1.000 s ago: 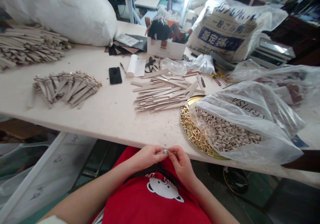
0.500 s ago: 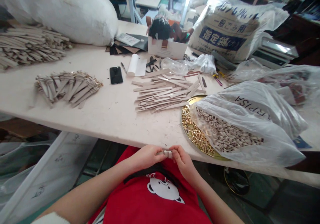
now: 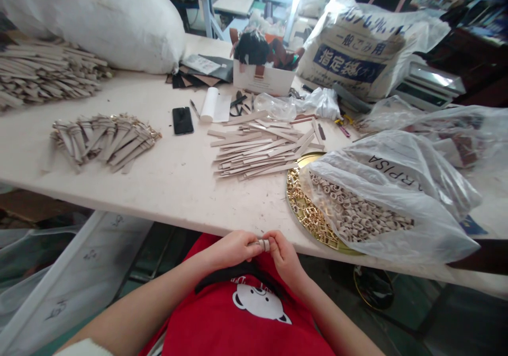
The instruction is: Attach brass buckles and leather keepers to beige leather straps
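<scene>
Now, beige strip (image 3: 260, 243): held between both hands at the near edge of the table (image 3: 178, 186)
Left hand (image 3: 237, 248): fingers closed on its nine-o'clock end
Right hand (image 3: 284, 255): thumb and fingers pinching its three-o'clock end
Loose strips (image 3: 257, 152): at twelve o'clock — lying spread out
Gold tray (image 3: 308, 159): at two o'clock — partly covered by the bag (image 3: 428, 186) of beige loops (image 3: 359, 216)

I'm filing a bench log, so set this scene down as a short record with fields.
Left hand: pinches a banded beige strap piece
Right hand: pinches its other end
Hand position: at the near edge of the table
Centre: loose beige strips
Left of strips: smartphone; farther left, fanned beige straps
Right: gold-coloured tray of small metal frames, partly covered by a translucent bag holding beige loops
</scene>
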